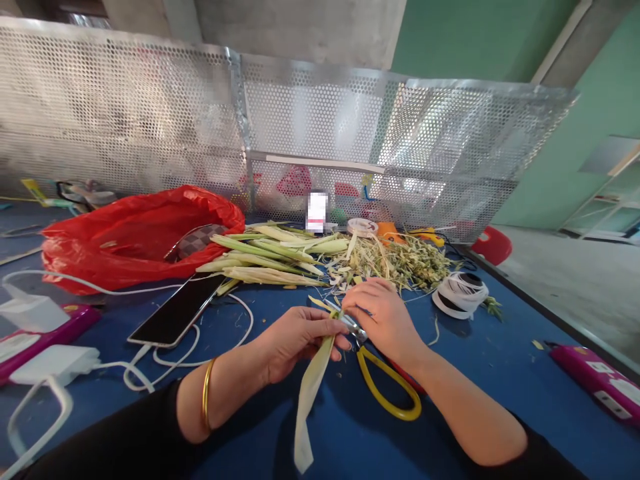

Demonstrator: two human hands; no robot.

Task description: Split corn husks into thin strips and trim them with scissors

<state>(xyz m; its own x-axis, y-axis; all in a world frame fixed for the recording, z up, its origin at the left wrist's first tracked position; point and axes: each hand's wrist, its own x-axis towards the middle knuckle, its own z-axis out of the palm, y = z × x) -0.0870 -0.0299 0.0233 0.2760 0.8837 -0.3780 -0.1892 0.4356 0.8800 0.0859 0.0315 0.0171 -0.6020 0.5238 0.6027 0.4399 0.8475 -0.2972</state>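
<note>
My left hand [297,339] pinches a long pale corn husk strip [311,400] near its upper end, and the strip hangs down toward me. My right hand [384,317] is curled at that same end, its thumb and fingertips closed on the husk beside the left fingertips; the exact grip is partly hidden. Scissors [375,393] with a yellow and a red handle lie on the table under my right hand and wrist, blades pointing away behind the fingers. Beyond both hands is a pile of greenish-white husks [270,257].
Shredded dry plant scraps [415,260] lie behind my right hand, near a roll of white tape [460,295]. To the left are a red plastic bag [115,240], a phone [175,312] and white cables. Purple power strips [595,377] flank the blue table. A perforated metal screen [310,113] stands behind.
</note>
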